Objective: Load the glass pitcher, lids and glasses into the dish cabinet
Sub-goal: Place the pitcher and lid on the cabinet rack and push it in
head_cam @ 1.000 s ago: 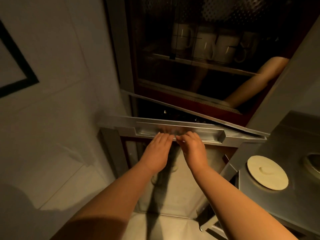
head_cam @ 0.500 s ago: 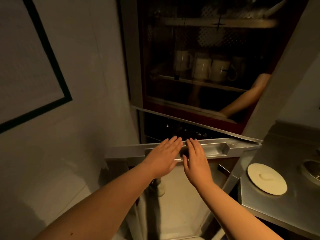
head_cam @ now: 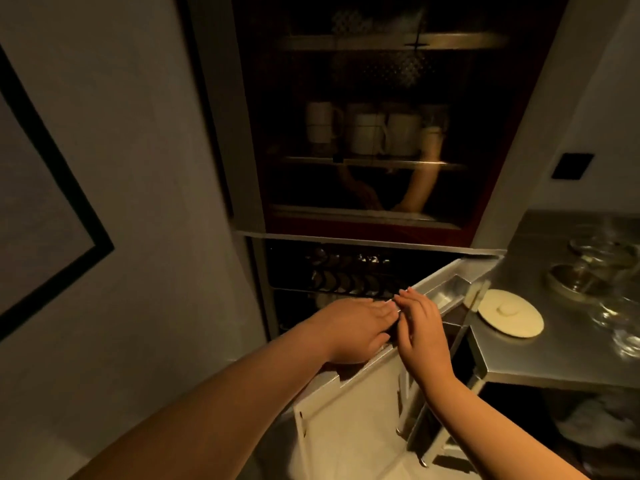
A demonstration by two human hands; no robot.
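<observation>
Head view: left hand (head_cam: 356, 329) flat, fingers straight, pressing the top edge of the tilted-out cabinet door (head_cam: 349, 410); right hand (head_cam: 420, 327) just beside it, fingers straight, touching the same edge, gripping nothing. Lid (head_cam: 507, 317) lies on the steel counter (head_cam: 554, 355) right of both hands, right hand nearer. Glasses (head_cam: 620, 327) farther right. Open rack (head_cam: 346, 278) sits just beyond the fingertips, long axis left-right. Pitcher can't tell
</observation>
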